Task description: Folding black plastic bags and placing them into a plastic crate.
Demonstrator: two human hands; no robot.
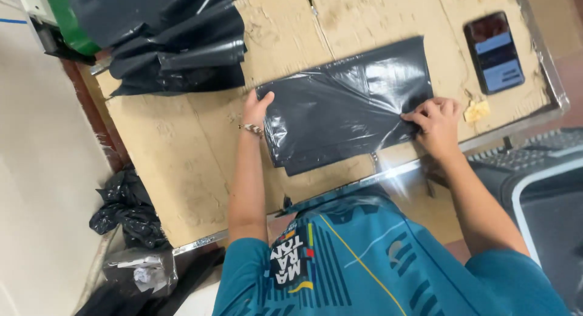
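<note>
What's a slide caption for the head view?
Left hand and right hand press a flat black plastic bag onto a cardboard-topped table, phone nearby.

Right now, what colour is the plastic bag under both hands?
Glossy black, with pale glare streaks; the plastic bag shows best in the head view.

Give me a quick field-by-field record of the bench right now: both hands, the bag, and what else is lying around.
left hand: flat on the left edge of the black bag
right hand: fingers pressing the bag's right edge
black bag: glossy plastic, lying flat on the table
table: covered in brown cardboard, metal rim
pile of bags: loose black plastic at the far left corner
phone: screen lit, far right corner
floor: crumpled black plastic beside the table
</note>
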